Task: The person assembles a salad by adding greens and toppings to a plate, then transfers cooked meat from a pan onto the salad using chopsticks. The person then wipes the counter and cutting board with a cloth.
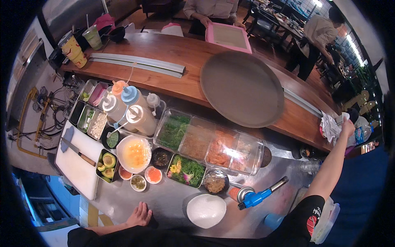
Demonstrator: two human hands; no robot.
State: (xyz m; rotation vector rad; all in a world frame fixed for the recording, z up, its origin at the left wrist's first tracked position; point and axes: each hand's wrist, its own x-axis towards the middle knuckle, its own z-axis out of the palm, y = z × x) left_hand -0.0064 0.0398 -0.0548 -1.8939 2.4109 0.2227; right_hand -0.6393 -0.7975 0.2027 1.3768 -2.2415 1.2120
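Note:
My left hand [140, 214] rests on the steel counter [117, 205] near its front edge, holding nothing. My right arm stretches to the far right end of the wooden ledge. There my right hand [348, 127] has its fingers around a small white object [342, 118], too small to identify, beside crumpled white paper [330, 126]. Before me stands a white bowl [206, 211]. A blue-headed blowtorch [256, 199] on a gas canister lies to its right. Behind the bowl, a dark bowl of brown food [216, 182] is covered with plastic film.
A knife [78, 152] lies on a white cutting board [74, 166]. Squeeze bottles [140, 120] stand behind a bowl of egg yolks [135, 153]. A clear-lidded container [209, 140] sits mid-counter. On the ledge rests a large round tray [242, 89]. A person holds a pink-framed tray [228, 36] opposite.

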